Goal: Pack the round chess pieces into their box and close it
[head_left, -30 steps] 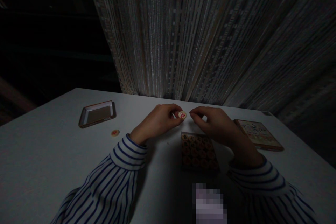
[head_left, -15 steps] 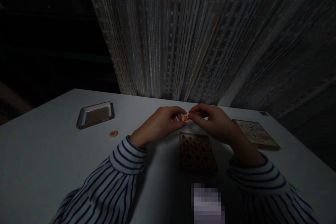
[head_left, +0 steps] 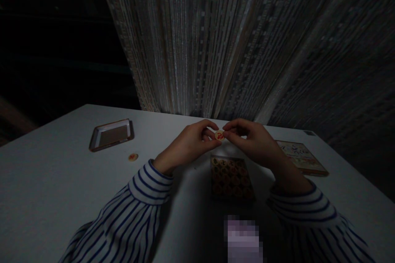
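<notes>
My L hand & R hand both grip a red-marked xiangqi pc, fingertips closed on its edges; it's up btwn them, beyond the filled box on the white tbl.

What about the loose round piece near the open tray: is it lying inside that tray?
No, the loose round piece lies on the white tabletop, outside the open tray.

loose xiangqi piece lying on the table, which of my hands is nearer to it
Left. The left hand is to the right of the loose xiangqi piece; the right hand is farther off on that same side, past the left hand.
</notes>
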